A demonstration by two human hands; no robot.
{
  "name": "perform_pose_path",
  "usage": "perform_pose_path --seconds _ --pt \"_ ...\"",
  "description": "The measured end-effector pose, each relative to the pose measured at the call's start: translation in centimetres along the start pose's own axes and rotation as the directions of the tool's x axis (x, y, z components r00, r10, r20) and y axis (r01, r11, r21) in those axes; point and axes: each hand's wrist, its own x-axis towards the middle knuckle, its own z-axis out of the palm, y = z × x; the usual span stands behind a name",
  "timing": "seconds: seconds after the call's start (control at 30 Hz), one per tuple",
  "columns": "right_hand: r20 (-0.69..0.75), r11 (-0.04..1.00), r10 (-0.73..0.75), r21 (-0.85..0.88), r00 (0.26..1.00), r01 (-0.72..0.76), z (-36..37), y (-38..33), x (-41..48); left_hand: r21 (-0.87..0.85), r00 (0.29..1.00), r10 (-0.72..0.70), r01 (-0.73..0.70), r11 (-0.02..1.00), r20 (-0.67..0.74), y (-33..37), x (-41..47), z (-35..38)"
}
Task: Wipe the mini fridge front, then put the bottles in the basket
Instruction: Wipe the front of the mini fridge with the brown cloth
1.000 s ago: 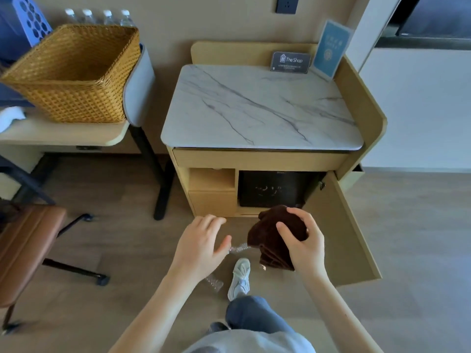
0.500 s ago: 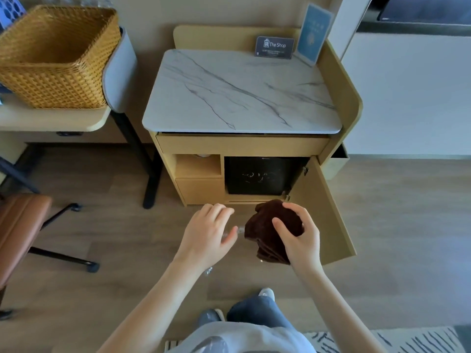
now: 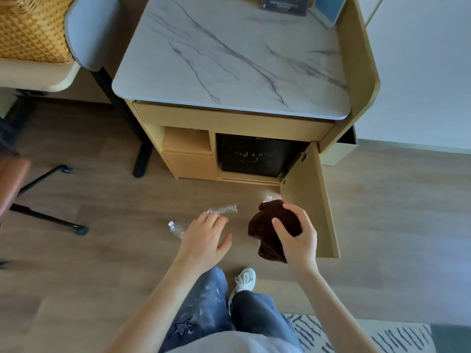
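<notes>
The black mini fridge front (image 3: 254,156) shows inside the wooden cabinet, with pale smudges on it. My right hand (image 3: 298,238) grips a bunched dark brown cloth (image 3: 270,230) in front of the fridge, above the floor. My left hand (image 3: 204,240) hovers with relaxed fingers and holds nothing. Two clear plastic bottles lie on the floor: one (image 3: 223,209) just beyond my left fingertips, another (image 3: 176,229) partly hidden to the left of that hand. A third bottle's cap (image 3: 268,199) peeks out behind the cloth. The wicker basket (image 3: 30,29) stands on a desk at the upper left.
The cabinet door (image 3: 309,200) hangs open to the right of the fridge. A marble top (image 3: 229,59) with a small sign (image 3: 284,5) covers the cabinet. A brown chair (image 3: 12,184) with black legs stands at left. A striped rug (image 3: 356,332) lies by my legs.
The view has tilted down and drawn closer to the cabinet. My hands sit lower in front of the fridge, and the bottles on the floor have come into plain sight.
</notes>
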Motion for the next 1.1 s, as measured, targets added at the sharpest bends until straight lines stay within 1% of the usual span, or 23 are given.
perform_pose_path --seconds 0.17,0.3,0.43,0.6,0.73,0.83,0.97,1.1 --pt "-0.004 1.0 -0.007 0.016 1.0 0.007 1.2 0.4 4.8 -0.018 0.998 0.037 -0.037 0.999 -0.045 -1.2 6.0 0.0" --pt "-0.028 0.998 -0.048 0.047 0.998 0.049 4.7 3.8 10.5 -0.017 0.99 0.093 -0.096 0.995 -0.104 -4.6 12.2 3.3" --pt "-0.042 0.992 -0.104 0.066 0.994 0.107 10.1 10.9 18.0 0.012 0.982 0.132 -0.131 0.991 -0.133 -9.7 19.0 11.1" --pt "-0.102 0.976 -0.17 0.121 0.98 0.181 16.8 22.2 27.0 0.012 0.97 0.158 -0.159 0.987 -0.185 -15.5 26.0 23.9" --pt "-0.112 0.951 -0.209 0.207 0.972 0.228 20.7 31.1 33.2 0.032 0.956 0.182 -0.18 0.983 -0.23 -19.8 30.9 34.1" --pt "-0.14 0.93 -0.245 0.247 0.959 0.273 22.7 36.7 37.1 0.055 0.947 0.189 -0.181 0.982 -0.26 -22.2 33.9 40.3" --pt "-0.182 0.9 -0.318 0.252 0.931 0.357 24.3 41.1 40.2 0.106 0.93 0.22 -0.197 0.975 -0.296 -23.9 36.8 45.0" --pt "-0.193 0.87 -0.368 0.274 0.91 0.41 24.4 41.8 40.8 0.101 0.91 0.224 -0.201 0.974 -0.35 -23.9 38.2 45.1"
